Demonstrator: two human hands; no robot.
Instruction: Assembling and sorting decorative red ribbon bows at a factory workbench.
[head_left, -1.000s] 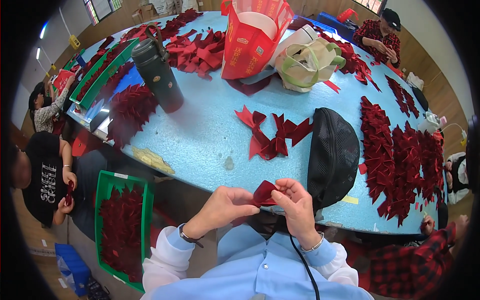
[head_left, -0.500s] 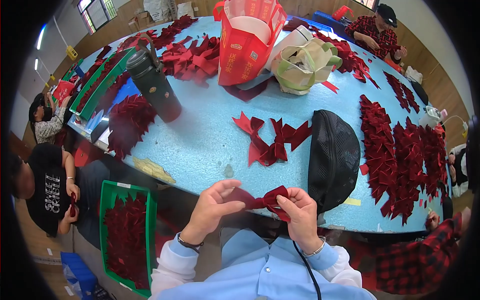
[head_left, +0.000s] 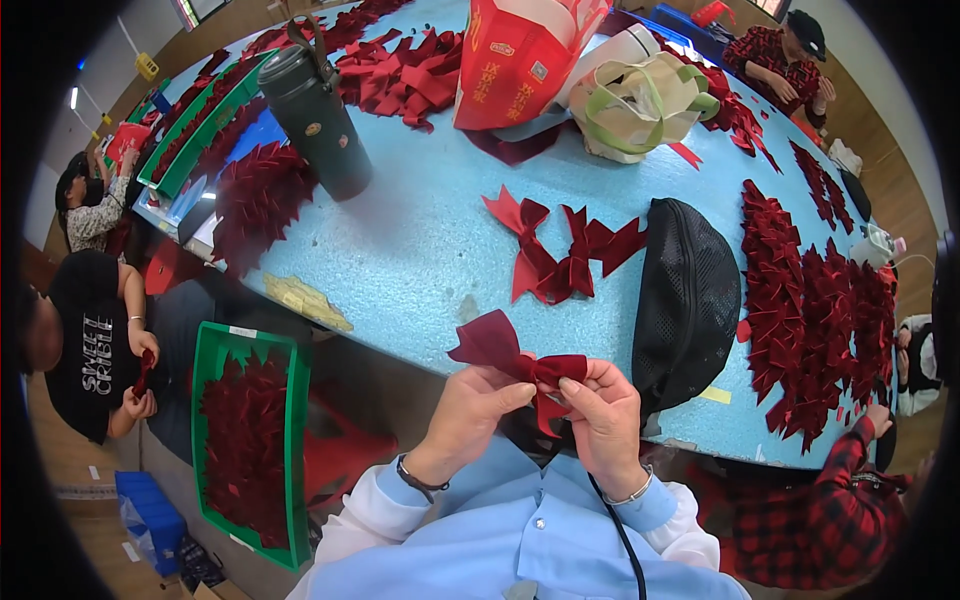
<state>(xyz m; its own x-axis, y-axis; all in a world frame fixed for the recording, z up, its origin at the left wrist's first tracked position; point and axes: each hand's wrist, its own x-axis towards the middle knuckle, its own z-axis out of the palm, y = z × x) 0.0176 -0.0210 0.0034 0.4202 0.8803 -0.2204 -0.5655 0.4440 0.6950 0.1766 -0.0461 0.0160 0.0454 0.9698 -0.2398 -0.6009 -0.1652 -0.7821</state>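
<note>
Ok so left hand and right hand are both pinching one dark red bow, by the blue table's 6 o'clock edge. From there: black mesh bag at 2, loose bows at 12, dark flask at 11.

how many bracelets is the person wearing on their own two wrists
2: a dark bracelet by the left hand, and a silvery bracelet by the right hand; both hands hold a dark red bow. Others could be hidden under the light blue cuffs.
</note>
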